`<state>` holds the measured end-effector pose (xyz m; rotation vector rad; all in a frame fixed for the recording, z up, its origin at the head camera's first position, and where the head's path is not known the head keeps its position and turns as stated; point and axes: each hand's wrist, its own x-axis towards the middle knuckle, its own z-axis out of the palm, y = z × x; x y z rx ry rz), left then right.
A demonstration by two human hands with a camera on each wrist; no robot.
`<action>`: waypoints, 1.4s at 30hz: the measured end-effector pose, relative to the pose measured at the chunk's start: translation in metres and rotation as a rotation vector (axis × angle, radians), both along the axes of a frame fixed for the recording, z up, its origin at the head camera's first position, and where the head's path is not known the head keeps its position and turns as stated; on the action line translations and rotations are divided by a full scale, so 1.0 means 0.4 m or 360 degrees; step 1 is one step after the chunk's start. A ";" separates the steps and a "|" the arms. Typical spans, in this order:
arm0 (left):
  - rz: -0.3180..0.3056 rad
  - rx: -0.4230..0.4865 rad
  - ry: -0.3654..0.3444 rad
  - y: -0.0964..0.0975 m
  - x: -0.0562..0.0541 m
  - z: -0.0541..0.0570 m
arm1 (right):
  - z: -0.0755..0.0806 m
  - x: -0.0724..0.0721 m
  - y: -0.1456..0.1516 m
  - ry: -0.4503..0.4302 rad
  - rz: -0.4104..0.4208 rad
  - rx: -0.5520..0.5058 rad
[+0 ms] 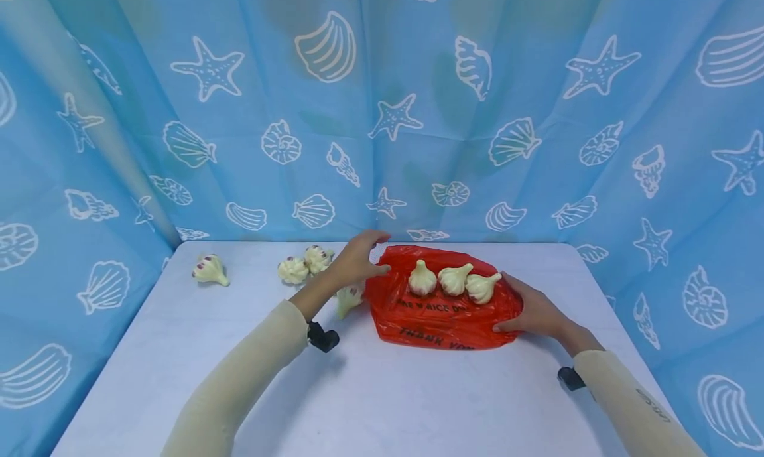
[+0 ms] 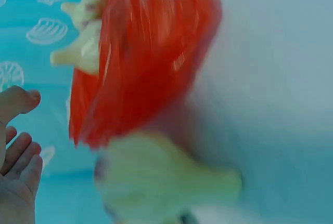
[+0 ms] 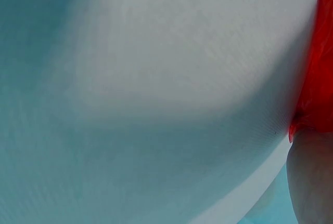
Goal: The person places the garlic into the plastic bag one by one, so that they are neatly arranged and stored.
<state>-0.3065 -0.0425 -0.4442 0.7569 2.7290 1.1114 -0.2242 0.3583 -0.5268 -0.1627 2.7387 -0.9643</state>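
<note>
A red plastic bag [image 1: 442,321] with printed lettering lies on the white table, three garlic bulbs [image 1: 422,279] resting in a row on it. My right hand [image 1: 531,311] grips the bag's right end, its thumb across the front; the right wrist view has only the thumb [image 3: 312,172] at the red plastic. Beside the bag's left end, my left hand [image 1: 356,261] has its fingers spread and holds nothing. In the left wrist view that hand [image 2: 18,172] stands apart from the bag [image 2: 156,42]. One garlic bulb [image 1: 349,300] lies below it, partly hidden by the hand.
Two more garlic bulbs [image 1: 294,270] sit close together left of the left hand. Another garlic bulb [image 1: 210,270] lies by the table's far left corner. A blue curtain [image 1: 382,112] with white shell and starfish prints hangs behind and along both sides of the table [image 1: 418,404].
</note>
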 end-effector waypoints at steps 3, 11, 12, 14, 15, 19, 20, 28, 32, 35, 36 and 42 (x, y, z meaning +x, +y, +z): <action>0.0057 -0.0042 0.0019 -0.046 -0.006 0.003 | 0.002 0.001 -0.001 0.0006 0.0002 0.0010; 0.0155 -0.0124 0.0081 -0.186 -0.019 -0.017 | 0.002 0.001 -0.007 0.0003 0.0003 0.0029; 0.0168 -0.0125 0.0085 -0.203 -0.017 -0.019 | 0.002 0.002 -0.006 0.0000 0.0001 0.0030; 0.0197 -0.0131 0.0096 -0.237 -0.013 -0.024 | 0.001 0.004 -0.005 -0.0004 0.0002 0.0034; 0.0209 -0.0135 0.0101 -0.255 -0.010 -0.026 | 0.001 0.004 -0.004 -0.0006 0.0005 0.0038; 0.0221 -0.0152 0.0160 -0.332 -0.004 -0.028 | 0.000 0.007 -0.002 -0.0003 0.0005 0.0041; 0.0220 -0.0160 0.0174 -0.351 -0.004 -0.026 | 0.000 0.008 -0.001 0.0001 0.0007 0.0041; 0.0315 -0.0381 0.0217 -0.492 -0.005 -0.008 | 0.000 0.004 -0.003 0.0015 0.0008 0.0029; 0.0319 -0.0527 0.0158 -0.544 0.004 -0.005 | 0.001 0.000 -0.003 0.0009 0.0009 0.0017; 0.0295 -0.0678 0.0144 -0.577 0.015 -0.003 | 0.000 -0.001 -0.001 0.0009 0.0027 0.0029; 0.0287 -0.0730 0.0139 -0.587 0.017 -0.002 | 0.001 -0.001 -0.001 0.0010 0.0019 0.0036; 0.0241 -0.0997 0.0153 -0.648 0.032 0.005 | 0.009 -0.002 -0.010 0.0005 0.0024 0.0056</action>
